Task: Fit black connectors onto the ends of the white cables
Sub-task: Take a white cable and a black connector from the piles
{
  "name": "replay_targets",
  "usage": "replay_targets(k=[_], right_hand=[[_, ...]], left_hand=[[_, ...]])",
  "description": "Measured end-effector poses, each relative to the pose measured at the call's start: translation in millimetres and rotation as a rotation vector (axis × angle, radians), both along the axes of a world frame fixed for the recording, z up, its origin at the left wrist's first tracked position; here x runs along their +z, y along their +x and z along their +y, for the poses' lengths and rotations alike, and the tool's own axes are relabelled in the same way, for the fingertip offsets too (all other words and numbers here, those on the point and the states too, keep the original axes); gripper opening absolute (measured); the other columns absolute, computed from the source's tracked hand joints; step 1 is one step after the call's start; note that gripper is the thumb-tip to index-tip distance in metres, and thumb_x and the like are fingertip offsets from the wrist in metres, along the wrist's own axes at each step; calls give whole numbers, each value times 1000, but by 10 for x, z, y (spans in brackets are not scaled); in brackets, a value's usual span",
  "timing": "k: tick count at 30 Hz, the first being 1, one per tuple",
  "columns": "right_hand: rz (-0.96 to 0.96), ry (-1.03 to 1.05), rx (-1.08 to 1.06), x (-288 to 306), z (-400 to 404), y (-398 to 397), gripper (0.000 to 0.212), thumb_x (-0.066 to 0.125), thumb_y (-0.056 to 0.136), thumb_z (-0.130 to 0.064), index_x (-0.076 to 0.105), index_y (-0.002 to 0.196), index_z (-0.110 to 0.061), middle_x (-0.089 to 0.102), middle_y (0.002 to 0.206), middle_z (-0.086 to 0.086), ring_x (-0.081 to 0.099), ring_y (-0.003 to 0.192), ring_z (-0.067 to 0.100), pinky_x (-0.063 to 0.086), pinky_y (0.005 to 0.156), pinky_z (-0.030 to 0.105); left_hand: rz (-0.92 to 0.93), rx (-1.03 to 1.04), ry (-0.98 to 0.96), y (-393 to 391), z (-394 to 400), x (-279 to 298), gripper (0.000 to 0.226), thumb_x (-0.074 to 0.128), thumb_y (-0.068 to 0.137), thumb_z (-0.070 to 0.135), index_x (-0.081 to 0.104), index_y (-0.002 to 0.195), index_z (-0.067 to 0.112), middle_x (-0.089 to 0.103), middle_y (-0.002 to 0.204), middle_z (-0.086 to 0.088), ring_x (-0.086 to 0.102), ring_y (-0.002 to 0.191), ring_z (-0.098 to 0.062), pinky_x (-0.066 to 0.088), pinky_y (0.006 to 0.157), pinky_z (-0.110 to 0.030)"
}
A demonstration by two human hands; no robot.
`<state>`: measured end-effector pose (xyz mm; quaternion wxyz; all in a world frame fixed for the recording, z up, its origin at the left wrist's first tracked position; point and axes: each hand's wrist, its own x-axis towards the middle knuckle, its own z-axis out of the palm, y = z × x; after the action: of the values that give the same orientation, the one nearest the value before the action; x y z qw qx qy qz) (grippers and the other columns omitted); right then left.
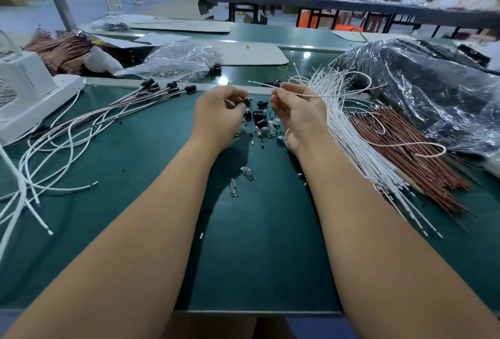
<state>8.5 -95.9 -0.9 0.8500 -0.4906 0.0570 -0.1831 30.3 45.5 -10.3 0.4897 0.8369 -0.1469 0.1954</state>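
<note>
Over the table (135, 230), your right hand (299, 116) pinches a white cable (324, 95), end presented leftward, while your left hand (219, 119) grips small parts beside the black connectors (259, 116), apparently ready for fitting.

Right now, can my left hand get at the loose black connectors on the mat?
Probably yes. The left hand hovers right beside the black connectors, with nothing between them, though its fingers already pinch something small.

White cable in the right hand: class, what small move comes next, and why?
Probably the left hand lifts one connector to the cable tip: the right hand already pinches a bare-ended cable, and the left is curled at the loose connectors.
</note>
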Motion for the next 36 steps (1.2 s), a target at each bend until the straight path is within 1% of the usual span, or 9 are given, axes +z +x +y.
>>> replay_targets(k=[3, 5, 6, 8, 13, 21, 27, 32, 36], right_hand=[[3, -43, -5, -1, 94, -5, 14, 61, 87, 9, 61, 85, -5, 66, 79, 11, 63, 64, 14, 56, 65, 22], [2, -74, -10, -6, 123, -7, 15, 60, 89, 7, 61, 84, -7, 66, 77, 9, 63, 63, 13, 55, 64, 22], [0, -82, -19, -12, 121, -9, 14, 60, 89, 5, 61, 84, -8, 67, 76, 8, 63, 63, 13, 54, 63, 22], [3, -77, -38, -19, 95, -20, 13, 61, 90, 2, 61, 84, -9, 68, 74, 6, 63, 63, 12, 54, 63, 22], [27, -85, -40, -4, 41, -44, 17, 57, 89, 4, 62, 80, -10, 67, 65, 3, 62, 58, 13, 52, 58, 23], [50, -218, -35, -14, 73, -40, 17, 56, 86, 4, 61, 78, -10, 66, 64, 4, 60, 58, 14, 50, 60, 25], [32, -188, -18, -10, 49, -50, 21, 55, 85, 4, 61, 73, -11, 65, 60, 1, 59, 54, 12, 50, 57, 24], [43, -215, 11, -9, 76, -41, 20, 56, 86, 4, 61, 75, -12, 65, 60, 1, 59, 54, 12, 50, 58, 24], [35, -133, 23, -1, 44, -48, 20, 54, 88, 5, 60, 75, -10, 65, 57, 0, 60, 52, 11, 50, 55, 22]], left_hand=[[190, -49, -505, 8, -13, 36, 9, 67, 87, 6, 69, 90, 14, 68, 82, -1, 64, 76, -12, 53, 78, -24], [302, -140, -784, 15, -14, 41, 11, 65, 87, -1, 65, 89, 10, 69, 84, -7, 68, 76, -16, 55, 77, -25], [337, -170, -876, 20, -8, 41, 12, 63, 88, -4, 63, 91, 7, 68, 86, -9, 69, 75, -16, 56, 76, -24], [376, -190, -962, 30, 10, 43, 14, 60, 89, -8, 61, 94, 5, 67, 89, -11, 70, 75, -16, 56, 74, -22], [411, -171, -946, 38, 32, 42, 15, 56, 89, -12, 63, 91, 1, 66, 88, -12, 67, 77, -18, 58, 76, -22], [400, -169, -881, 67, 20, 8, 16, 59, 88, -10, 67, 87, 4, 70, 87, -9, 70, 77, -15, 55, 73, -19], [378, -131, -927, 91, 64, 5, 17, 59, 88, -10, 66, 86, 5, 69, 84, -9, 69, 75, -15, 55, 72, -19], [374, -198, -794, 30, 59, 20, 20, 63, 84, -12, 69, 88, 7, 70, 86, -9, 69, 81, -18, 56, 76, -21], [367, -232, -735, -13, 61, 43, 22, 65, 82, -10, 71, 89, 10, 72, 78, -1, 68, 76, -13, 56, 77, -21]])
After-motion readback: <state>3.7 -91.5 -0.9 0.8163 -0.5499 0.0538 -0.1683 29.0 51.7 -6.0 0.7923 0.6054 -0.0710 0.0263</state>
